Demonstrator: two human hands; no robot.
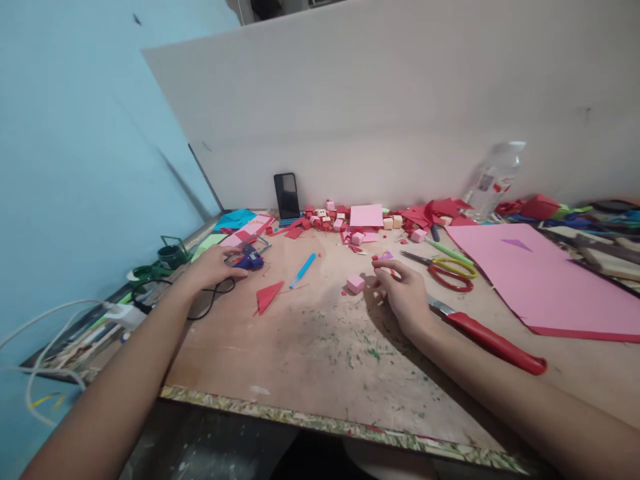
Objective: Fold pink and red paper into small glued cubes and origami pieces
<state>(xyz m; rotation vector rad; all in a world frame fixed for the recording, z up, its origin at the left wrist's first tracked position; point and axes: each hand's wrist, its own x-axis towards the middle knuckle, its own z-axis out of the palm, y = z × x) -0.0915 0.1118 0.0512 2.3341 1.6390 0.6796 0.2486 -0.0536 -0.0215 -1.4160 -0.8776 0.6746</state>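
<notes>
On the left side of the table, my left hand (213, 268) is closed around a dark blue glue gun (251, 259), which rests by a thin wire stand. A black cord loops under my left wrist. My right hand (397, 290) hovers right of centre, with thumb and forefinger pinched on a small red piece (375, 259), too small to make out well. Just left of that hand sits a pink cube (355, 284), a red crumb beside it. Between the hands lie a blue pen (303, 271) and a red paper triangle (269, 297).
Scissors (447, 270) and a red-handled cutter (495, 341) lie near my right forearm. Pink sheets (545, 280) cover the right side. At the back stand a phone (287, 195), several small cubes (325, 217) and a plastic bottle (495, 180). A white charger (125, 315) is at left.
</notes>
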